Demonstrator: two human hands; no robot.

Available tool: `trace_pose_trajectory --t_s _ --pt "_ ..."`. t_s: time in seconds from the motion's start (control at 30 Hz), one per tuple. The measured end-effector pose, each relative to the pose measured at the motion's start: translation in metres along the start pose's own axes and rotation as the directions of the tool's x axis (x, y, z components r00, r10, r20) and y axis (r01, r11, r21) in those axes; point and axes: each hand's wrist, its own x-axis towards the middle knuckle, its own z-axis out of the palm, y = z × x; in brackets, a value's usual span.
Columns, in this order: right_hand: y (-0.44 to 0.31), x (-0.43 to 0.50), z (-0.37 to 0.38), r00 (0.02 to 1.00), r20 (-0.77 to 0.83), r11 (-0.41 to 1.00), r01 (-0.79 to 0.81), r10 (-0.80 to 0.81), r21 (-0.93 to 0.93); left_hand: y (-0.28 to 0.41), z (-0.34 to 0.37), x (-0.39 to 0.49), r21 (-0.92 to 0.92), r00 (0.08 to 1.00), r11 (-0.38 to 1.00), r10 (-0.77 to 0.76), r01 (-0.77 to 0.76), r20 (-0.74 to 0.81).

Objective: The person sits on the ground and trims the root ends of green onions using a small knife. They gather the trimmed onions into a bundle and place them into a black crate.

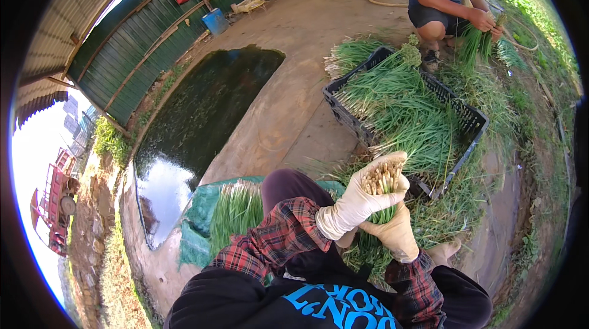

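Observation:
A bundle of chive-like greens (pixel 383 178) stands between my two gloved hands, its pale cut ends facing up. My left hand (pixel 352 202), in a whitish glove, wraps around the upper part near the stem ends. Just below it, my right hand (pixel 391 234) grips the green stalks of the same bundle. Beyond my hands, a black plastic crate (pixel 476 119) is heaped with more loose greens (pixel 405 108). Left of my knee, bunched greens (pixel 237 211) lie on a green woven sheet (pixel 193 239), pale ends pointing away from me.
A co-worker (pixel 441 7) crouches behind the crate, holding greens in both hands. A sunken pool of dark water (pixel 207 99) lies to the left. More greens (pixel 352 55) are piled beyond the crate. Loose trimmings (pixel 441 214) cover the ground at right. A blue bucket (pixel 215 21) stands by the metal wall.

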Motion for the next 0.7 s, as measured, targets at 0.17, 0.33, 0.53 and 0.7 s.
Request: trace_pose_trajectory --t_s 0.17,0.33,0.53,0.7 --pt "-0.01 0.008 -0.001 0.991 0.072 0.982 0.122 -0.113 -0.141 0.0 -0.01 -0.004 0.007 0.996 0.998 -0.066 0.067 -0.058" --pt "0.008 0.019 -0.01 0.94 0.168 0.88 0.338 -0.297 -0.333 0.005 -0.035 -0.009 0.043 0.996 0.999 0.015 -0.011 -0.087" --pt "0.059 -0.008 -0.089 0.844 -0.515 0.98 -0.053 0.147 0.193 0.085 -0.131 -0.04 0.134 0.859 0.951 0.31 -0.279 -0.408" --pt "0.035 -0.014 -0.082 0.889 -0.347 0.944 -0.221 0.298 0.243 0.106 -0.149 -0.051 0.182 0.816 0.919 0.394 -0.349 -0.424"
